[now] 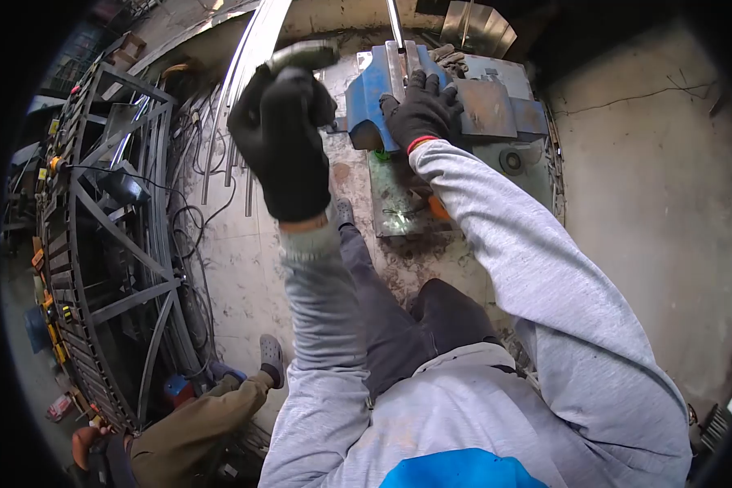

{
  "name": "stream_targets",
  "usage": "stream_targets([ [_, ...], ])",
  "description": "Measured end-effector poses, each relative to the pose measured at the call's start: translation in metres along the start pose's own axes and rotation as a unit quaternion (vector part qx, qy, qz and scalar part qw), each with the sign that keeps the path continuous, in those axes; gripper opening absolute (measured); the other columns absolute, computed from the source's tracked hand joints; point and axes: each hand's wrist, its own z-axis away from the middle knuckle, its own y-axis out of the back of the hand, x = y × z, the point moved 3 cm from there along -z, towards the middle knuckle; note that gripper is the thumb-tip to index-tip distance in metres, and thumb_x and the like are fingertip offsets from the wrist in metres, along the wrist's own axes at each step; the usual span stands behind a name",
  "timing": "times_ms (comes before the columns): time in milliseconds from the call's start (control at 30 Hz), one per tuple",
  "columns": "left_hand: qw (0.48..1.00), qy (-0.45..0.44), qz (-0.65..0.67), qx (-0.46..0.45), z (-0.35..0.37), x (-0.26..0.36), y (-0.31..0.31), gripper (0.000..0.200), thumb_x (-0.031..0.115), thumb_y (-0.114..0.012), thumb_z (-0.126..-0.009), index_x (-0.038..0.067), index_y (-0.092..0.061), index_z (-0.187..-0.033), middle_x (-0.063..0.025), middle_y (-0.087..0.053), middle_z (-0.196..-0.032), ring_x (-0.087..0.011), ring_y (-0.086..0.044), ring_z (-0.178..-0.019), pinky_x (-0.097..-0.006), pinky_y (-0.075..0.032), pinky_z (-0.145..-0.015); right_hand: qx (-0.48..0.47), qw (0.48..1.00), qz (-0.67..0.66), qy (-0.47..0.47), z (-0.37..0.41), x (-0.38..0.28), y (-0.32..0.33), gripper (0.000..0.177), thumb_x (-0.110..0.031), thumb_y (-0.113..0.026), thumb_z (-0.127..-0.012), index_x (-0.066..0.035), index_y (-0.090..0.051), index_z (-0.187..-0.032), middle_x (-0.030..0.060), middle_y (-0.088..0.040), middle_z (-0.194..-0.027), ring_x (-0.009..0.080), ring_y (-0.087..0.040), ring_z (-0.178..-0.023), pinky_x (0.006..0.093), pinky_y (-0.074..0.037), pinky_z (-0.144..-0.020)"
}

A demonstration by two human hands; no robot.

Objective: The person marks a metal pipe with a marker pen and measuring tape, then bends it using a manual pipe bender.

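Observation:
My left hand (289,138), in a black glove, is raised to the left of the blue bench vise (369,91). Its fingers are curled closed around a tool smeared by motion. A short grey, hammer-like head (304,55) shows just above the fist, but the handle is hidden. With fingers spread, my right hand (423,107) lies flat on top of the vise, beside its jaws. A long, thin metal bar (395,23) stands out from the jaws toward the far side. Where the bar ends in the jaws is partly hidden by my fingers.
The vise sits on a worn metal stand (394,195), with a crumpled glove (447,61) behind it. Long metal profiles (252,49) lie at the upper left. A steel frame rack (126,236) fills the left side. Another person's leg (195,411) is at lower left, near cables (195,215).

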Motion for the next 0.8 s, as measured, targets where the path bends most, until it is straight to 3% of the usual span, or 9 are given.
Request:
stream_targets([
  [33, 0.999, -0.049, 0.012, -0.017, 0.047, -0.002, 0.017, 0.037, 0.022, -0.051, -0.096, -0.008, -0.069, -0.104, -0.0141, -0.062, -0.074, -0.0216, -0.055, -0.06, -0.0367, -0.049, -0.061, -0.004, 1.0, -0.008, -0.003, 0.001, 0.001, -0.002, 0.089, -0.064, -0.054, -0.094, -0.015, -0.027, -0.165, 0.0153, -0.027, -0.17, 0.0493, -0.017, -0.155, 0.0673, -0.008, -0.125],
  [67, 0.99, -0.077, -0.017, 0.114, 0.098, -0.007, 0.021, 0.038, 0.023, -0.052, -0.097, -0.011, -0.068, -0.103, -0.0186, -0.066, -0.081, -0.0284, -0.063, -0.067, -0.0396, -0.055, -0.067, 0.0, 1.0, -0.02, -0.011, -0.002, 0.001, 0.002, 0.09, -0.065, -0.054, -0.094, -0.016, -0.027, -0.165, 0.0153, -0.027, -0.17, 0.0489, -0.017, -0.155, 0.0675, -0.008, -0.125],
  [133, 0.999, -0.045, -0.018, -0.02, 0.123, -0.005, 0.047, 0.04, 0.023, -0.055, -0.099, -0.013, -0.062, -0.116, -0.0244, -0.071, -0.106, -0.0283, -0.073, -0.096, -0.0406, -0.061, -0.079, -0.013, 0.999, -0.02, -0.024, 0.0, 0.006, 0.006, 0.093, -0.066, -0.056, -0.093, -0.016, -0.027, -0.165, 0.0146, -0.025, -0.171, 0.0476, -0.017, -0.156, 0.0674, -0.006, -0.125],
  [333, 0.976, 0.058, -0.209, 0.0, 0.11, 0.045, 0.02, 0.049, 0.015, -0.047, -0.1, -0.012, -0.055, -0.141, -0.0242, -0.069, -0.127, -0.0316, -0.065, -0.123, -0.0397, -0.041, -0.115, -0.003, 0.996, -0.088, -0.028, 0.0, 0.007, 0.015, 0.095, -0.063, -0.063, -0.087, -0.016, -0.031, -0.163, 0.0149, -0.029, -0.169, 0.044, -0.017, -0.157, 0.0647, -0.005, -0.126],
  [400, 0.934, 0.128, -0.334, 0.006, 0.108, 0.065, 0.017, 0.049, 0.015, -0.047, -0.101, -0.011, -0.055, -0.142, -0.0231, -0.07, -0.126, -0.0256, -0.068, -0.114, -0.0363, -0.049, -0.104, -0.008, 0.995, -0.098, -0.029, -0.001, 0.009, 0.01, 0.093, -0.063, -0.063, -0.087, -0.015, -0.034, -0.162, 0.015, -0.031, -0.168, 0.0438, -0.017, -0.156, 0.0635, -0.005, -0.126],
  [467, 0.838, 0.222, -0.495, -0.053, 0.099, 0.085, 0.01, 0.048, 0.015, -0.048, -0.099, -0.003, -0.058, -0.143, -0.0154, -0.074, -0.088, -0.0188, -0.068, -0.074, -0.0396, -0.052, -0.066, 0.008, 0.995, -0.103, -0.015, 0.002, 0.009, 0.013, 0.093, -0.063, -0.063, -0.087, -0.015, -0.035, -0.161, 0.0151, -0.031, -0.168, 0.0444, -0.017, -0.156, 0.0621, -0.005, -0.127],
  [600, 0.734, 0.311, -0.577, -0.177, 0.07, 0.092, 0.005, 0.051, 0.019, -0.054, -0.094, -0.005, -0.056, -0.139, -0.0264, -0.066, -0.073, -0.0413, -0.067, -0.065, -0.0506, -0.051, -0.063, -0.008, 0.996, -0.088, -0.012, -0.001, 0.008, 0.015, 0.092, -0.064, -0.064, -0.086, -0.014, -0.039, -0.159, 0.0162, -0.034, -0.166, 0.0459, -0.018, -0.154, 0.0619, -0.007, -0.126],
  [667, 0.649, 0.431, -0.588, -0.218, 0.054, 0.096, -0.002, 0.052, 0.019, -0.053, -0.096, -0.004, -0.054, -0.142, -0.0116, -0.068, -0.084, -0.0169, -0.069, -0.07, -0.0336, -0.054, -0.061, 0.008, 0.996, -0.087, -0.014, -0.001, 0.007, 0.013, 0.09, -0.063, -0.066, -0.084, -0.013, -0.044, -0.156, 0.0163, -0.037, -0.163, 0.0464, -0.021, -0.153, 0.063, -0.008, -0.126],
  [800, 0.646, 0.565, -0.477, -0.19, 0.037, 0.084, 0.004, 0.036, 0.018, -0.055, -0.095, -0.003, -0.059, -0.125, -0.0113, -0.069, -0.088, -0.0192, -0.072, -0.073, -0.0341, -0.057, -0.064, 0.03, 0.996, -0.086, -0.012, -0.004, 0.005, 0.019, 0.086, -0.06, -0.07, -0.082, -0.011, -0.049, -0.15, 0.0155, -0.04, -0.158, 0.0459, -0.026, -0.149, 0.0645, -0.013, -0.124],
])
